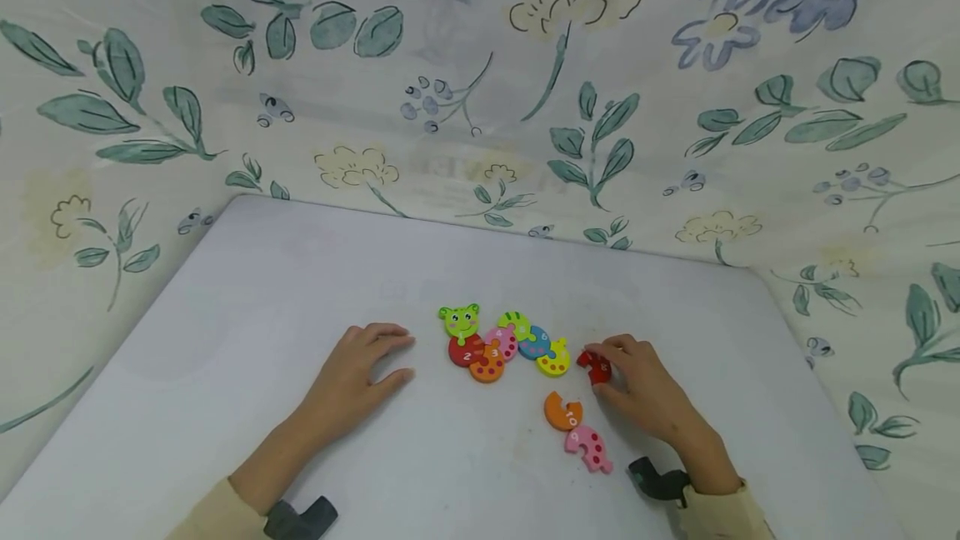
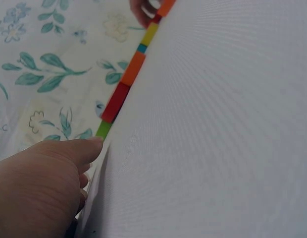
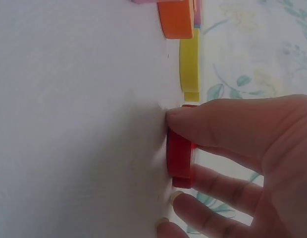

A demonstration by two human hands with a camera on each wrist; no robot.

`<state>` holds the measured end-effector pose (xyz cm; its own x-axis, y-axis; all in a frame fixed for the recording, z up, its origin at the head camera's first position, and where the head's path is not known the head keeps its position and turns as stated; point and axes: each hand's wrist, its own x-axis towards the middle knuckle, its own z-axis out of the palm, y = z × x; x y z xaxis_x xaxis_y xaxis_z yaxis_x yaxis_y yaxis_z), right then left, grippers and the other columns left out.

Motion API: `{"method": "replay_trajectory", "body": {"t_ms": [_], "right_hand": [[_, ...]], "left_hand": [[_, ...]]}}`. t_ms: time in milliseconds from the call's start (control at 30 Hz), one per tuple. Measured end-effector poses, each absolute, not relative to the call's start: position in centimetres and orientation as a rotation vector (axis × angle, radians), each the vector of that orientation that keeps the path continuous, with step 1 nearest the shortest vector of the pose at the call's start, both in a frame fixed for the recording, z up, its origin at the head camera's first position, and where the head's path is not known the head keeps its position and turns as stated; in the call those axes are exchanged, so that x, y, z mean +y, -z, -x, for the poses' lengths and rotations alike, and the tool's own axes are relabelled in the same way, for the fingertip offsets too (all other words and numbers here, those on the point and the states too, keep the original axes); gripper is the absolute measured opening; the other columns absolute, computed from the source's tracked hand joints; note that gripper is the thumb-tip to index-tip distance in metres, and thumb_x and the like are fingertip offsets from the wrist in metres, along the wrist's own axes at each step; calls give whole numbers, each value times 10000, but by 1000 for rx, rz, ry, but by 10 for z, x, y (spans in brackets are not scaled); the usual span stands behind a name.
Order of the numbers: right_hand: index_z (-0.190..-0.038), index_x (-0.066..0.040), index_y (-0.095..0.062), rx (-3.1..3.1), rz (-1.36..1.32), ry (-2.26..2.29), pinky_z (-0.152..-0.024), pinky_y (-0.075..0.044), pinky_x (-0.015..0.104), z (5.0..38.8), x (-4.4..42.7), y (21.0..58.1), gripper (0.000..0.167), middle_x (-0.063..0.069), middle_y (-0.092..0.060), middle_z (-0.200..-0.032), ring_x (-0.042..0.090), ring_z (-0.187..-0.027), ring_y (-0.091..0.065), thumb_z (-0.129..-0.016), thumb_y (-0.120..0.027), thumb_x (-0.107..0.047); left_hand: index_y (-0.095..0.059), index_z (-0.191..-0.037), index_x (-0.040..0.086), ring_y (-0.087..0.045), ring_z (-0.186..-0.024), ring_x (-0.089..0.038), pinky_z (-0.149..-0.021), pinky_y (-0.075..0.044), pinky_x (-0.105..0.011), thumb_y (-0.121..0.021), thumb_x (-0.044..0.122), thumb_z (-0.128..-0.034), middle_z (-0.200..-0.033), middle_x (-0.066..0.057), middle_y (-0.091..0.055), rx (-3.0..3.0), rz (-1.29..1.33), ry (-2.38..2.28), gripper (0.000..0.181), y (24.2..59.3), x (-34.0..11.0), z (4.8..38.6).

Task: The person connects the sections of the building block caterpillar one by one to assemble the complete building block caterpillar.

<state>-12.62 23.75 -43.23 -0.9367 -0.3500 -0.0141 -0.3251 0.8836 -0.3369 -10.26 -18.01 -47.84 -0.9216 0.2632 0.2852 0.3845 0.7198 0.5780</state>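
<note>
My right hand pinches a red puzzle piece marked 8 between thumb and fingers. In the right wrist view the red piece sits at the white surface, just short of a yellow piece. Joined pieces form a caterpillar, from a green smiling head through a red 2, orange 3, pink 4, green and blue 6 to a yellow end piece. Left of the head, my left hand rests with relaxed fingers, holding nothing.
Nearer me lie a loose orange piece marked 10 and a pink piece marked 9, close together. Everything lies on a white table. Flower-patterned cloth hangs behind and beside it. Dark wrist mounts sit by each sleeve.
</note>
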Motion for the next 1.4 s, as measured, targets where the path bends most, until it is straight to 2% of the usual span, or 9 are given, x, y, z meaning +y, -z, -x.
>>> {"method": "replay_trajectory", "body": {"t_ms": [333, 500, 667, 1067, 1400], "right_hand": [[-1400, -78, -638, 2989, 569, 547, -907, -571, 465, 127, 236, 434, 534, 115, -628, -1326, 291, -1127, -545, -901, -821, -133], [-1416, -63, -621, 2979, 580, 590, -941, -559, 492, 129, 234, 433, 544, 117, -628, -1345, 303, -1160, -559, -910, -810, -128], [-1424, -63, -609, 2972, 657, 648, -980, -541, 521, 136, 230, 433, 551, 117, -629, -1359, 328, -1225, -583, -913, -807, -113], [-1376, -85, -660, 2965, 706, 605, -1002, -532, 509, 149, 215, 430, 500, 106, -637, -1375, 329, -1256, -584, -904, -824, -92], [-1372, -81, -674, 2952, 796, 499, -1006, -532, 490, 159, 208, 426, 520, 107, -641, -1387, 332, -1255, -579, -881, -845, -72]], "left_hand": [[-707, -1323, 91, -520, -1123, -221, -923, -470, -432, -842, 227, -905, -1367, -21, -623, -2745, 516, 986, 459, 478, -180, 102], [-707, -1320, 86, -524, -1125, -226, -924, -472, -435, -840, 226, -906, -1366, -24, -625, -2744, 518, 981, 457, 476, -180, 102], [-705, -1323, 87, -524, -1132, -228, -930, -471, -439, -841, 225, -905, -1369, -20, -622, -2742, 510, 989, 461, 477, -181, 102], [-704, -1326, 97, -518, -1127, -204, -918, -469, -421, -840, 216, -906, -1372, -1, -618, -2727, 525, 992, 457, 483, -181, 103], [-705, -1326, 93, -524, -1172, -228, -965, -482, -446, -841, 218, -906, -1364, -12, -625, -2734, 519, 976, 458, 481, -180, 102]]}}
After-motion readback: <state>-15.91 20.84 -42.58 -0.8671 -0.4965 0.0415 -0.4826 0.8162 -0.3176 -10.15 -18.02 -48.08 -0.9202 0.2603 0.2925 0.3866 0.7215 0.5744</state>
